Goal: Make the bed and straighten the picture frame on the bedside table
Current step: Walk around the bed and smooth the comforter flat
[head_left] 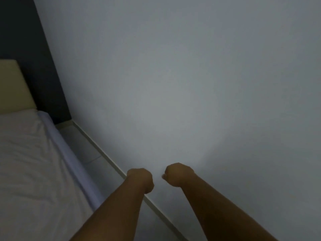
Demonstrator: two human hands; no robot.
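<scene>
While left hand (140,180) and right hand (177,174) hang curled into empty fists, slightly apart | bed (69,153) at left, white sheet (26,162) wrinkled, making likely unfinished | headboard (12,84), wall (191,84) beyond | picture frame, bedside table unseen, that step unjudgeable

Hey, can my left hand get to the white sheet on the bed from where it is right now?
Probably yes. The left hand is curled and holds nothing, and the white sheet lies to its left across a narrow strip of floor, with nothing between them.
</scene>
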